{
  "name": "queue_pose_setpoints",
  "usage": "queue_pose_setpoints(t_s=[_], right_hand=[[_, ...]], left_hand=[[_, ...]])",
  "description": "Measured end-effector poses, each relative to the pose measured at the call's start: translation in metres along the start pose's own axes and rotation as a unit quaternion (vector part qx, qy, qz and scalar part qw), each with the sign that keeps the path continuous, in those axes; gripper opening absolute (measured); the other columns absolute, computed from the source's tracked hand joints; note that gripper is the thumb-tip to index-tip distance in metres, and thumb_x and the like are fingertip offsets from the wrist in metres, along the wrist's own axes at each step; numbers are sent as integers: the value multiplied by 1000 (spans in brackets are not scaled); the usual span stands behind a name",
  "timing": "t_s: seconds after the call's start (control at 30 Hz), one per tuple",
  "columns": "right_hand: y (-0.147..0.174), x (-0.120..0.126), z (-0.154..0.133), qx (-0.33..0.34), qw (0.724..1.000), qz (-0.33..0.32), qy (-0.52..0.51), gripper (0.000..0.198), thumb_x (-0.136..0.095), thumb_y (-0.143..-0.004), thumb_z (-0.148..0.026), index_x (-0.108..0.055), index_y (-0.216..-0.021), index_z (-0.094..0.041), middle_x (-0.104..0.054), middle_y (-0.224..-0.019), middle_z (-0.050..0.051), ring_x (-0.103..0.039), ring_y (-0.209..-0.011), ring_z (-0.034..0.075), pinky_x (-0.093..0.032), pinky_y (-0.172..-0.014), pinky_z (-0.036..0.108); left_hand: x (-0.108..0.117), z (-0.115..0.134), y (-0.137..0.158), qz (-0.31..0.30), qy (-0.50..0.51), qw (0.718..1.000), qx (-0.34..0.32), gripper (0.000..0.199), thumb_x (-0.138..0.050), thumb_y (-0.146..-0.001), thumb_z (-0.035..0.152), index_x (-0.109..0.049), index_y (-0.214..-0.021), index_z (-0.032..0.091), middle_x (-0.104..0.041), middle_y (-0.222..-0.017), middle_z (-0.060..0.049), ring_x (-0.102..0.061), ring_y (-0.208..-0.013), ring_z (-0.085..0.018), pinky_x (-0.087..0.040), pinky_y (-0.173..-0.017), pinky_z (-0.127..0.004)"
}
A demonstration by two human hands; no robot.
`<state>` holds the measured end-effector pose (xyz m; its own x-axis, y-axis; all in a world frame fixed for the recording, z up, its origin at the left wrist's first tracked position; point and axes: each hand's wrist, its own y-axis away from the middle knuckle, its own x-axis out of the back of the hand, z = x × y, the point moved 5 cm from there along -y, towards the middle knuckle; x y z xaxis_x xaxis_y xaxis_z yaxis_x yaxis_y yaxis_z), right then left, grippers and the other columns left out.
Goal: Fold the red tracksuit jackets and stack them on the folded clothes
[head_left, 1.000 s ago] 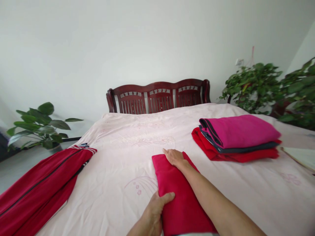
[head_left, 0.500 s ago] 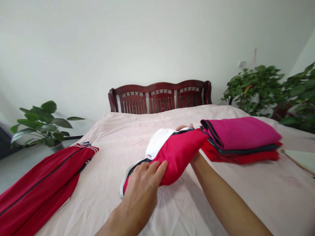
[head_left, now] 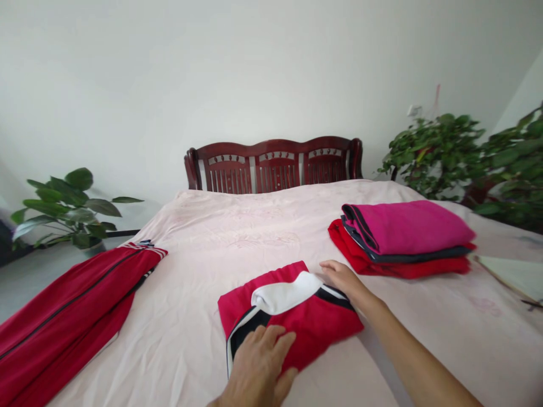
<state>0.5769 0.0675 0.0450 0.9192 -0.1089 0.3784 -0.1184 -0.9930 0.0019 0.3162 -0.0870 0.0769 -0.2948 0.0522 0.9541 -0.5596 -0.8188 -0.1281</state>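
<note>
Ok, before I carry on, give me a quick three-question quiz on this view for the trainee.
1. What colour is the collar of the folded red garment?
2. True or false: the magenta cloth is on top of the stack.
3. Which is nearer the long red garment on the left: (a) the left hand or (b) the right hand?

Key: 1. White. 2. True. 3. a.

Two hands and one red top down at 6 o'clock, three clothes piled at 3, one stripy garment at 8.
</note>
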Motion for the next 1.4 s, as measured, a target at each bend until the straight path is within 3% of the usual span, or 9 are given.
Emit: queue_pose_setpoints(t_s=[0.17, 0.33, 0.53, 0.67, 0.8, 0.87, 1.07, 1.27, 1.4], right_hand=[[35, -28, -26, 132, 971, 21, 201, 48, -43, -91, -42, -57, -131, -19, -58, -136, 13, -48, -130, 29, -33, -111, 45], [49, -49, -6, 132, 956, 18, 263, 52, -35, -95, -40, -54, -134, -14, -58, -135, 15, -51, -127, 28, -36, -109, 45], [33, -38, -4, 211, 960, 36, 180, 47, -44, -88, -31, -58, -131, -18, -59, -135, 10, -50, -128, 22, -35, -113, 41], [24, -42, -27, 230, 965, -76, 100, 68, -47, -67, -13, -57, -134, -19, -55, -141, 8, -48, -132, 21, -34, -114, 39], [16, -52, -47, 186, 944, -256, 95, 79, -45, -54, -10, -60, -131, -20, -62, -133, 7, -55, -124, 24, -40, -107, 38], [14, -52, -56, 190, 929, -286, 140, 75, -45, -53, -11, -65, -125, -17, -66, -125, 9, -59, -116, 24, -44, -102, 36], [22, -43, -84, 333, 869, -220, 292, 40, -50, -61, -9, -71, -94, -21, -69, -94, 5, -59, -96, 21, -45, -85, 29], [50, -29, -88, 450, 786, -178, 385, 19, -52, -77, -6, -59, -83, -22, -60, -85, 2, -52, -83, 18, -42, -78, 29], [60, -21, -70, 499, 763, -117, 394, 14, -49, -89, -9, -56, -85, -21, -57, -84, 2, -52, -77, 16, -40, -70, 27]], left_hand=[[0, -34, 6, 149, -64, 984, 78, 52, -53, -88, 24, -50, -140, 26, -49, -147, -9, -43, -135, -31, -41, -108, -51], [-25, -52, 17, 110, -60, 988, 90, 60, -53, -89, 25, -41, -148, 27, -43, -153, -9, -44, -137, -28, -41, -109, -47], [3, -58, 5, 126, 14, 984, 128, 36, -45, -95, 27, -62, -127, 26, -59, -137, -6, -52, -128, -23, -42, -108, -44], [22, -62, -22, 185, 39, 973, 131, 39, -47, -92, 22, -59, -129, 26, -59, -137, -5, -51, -126, -23, -41, -106, -44], [23, -65, -54, 133, 65, 980, 136, 51, -56, -83, 19, -56, -134, 20, -65, -127, -7, -55, -121, -25, -41, -102, -38], [21, -67, -61, 104, 84, 980, 149, 46, -58, -81, 19, -62, -127, 20, -70, -116, -7, -60, -110, -23, -44, -95, -34], [20, -62, -50, 153, 67, 979, 120, 17, -52, -85, 13, -65, -90, 23, -65, -90, -1, -57, -91, -18, -42, -80, -28], [10, -55, -35, 199, 0, 979, 48, 21, -46, -87, 6, -59, -88, 22, -60, -89, -1, -53, -85, -18, -41, -75, -30], [8, -51, -34, 197, -19, 980, 21, 27, -43, -85, 0, -58, -88, 22, -59, -90, -3, -53, -85, -19, -41, -72, -29]])
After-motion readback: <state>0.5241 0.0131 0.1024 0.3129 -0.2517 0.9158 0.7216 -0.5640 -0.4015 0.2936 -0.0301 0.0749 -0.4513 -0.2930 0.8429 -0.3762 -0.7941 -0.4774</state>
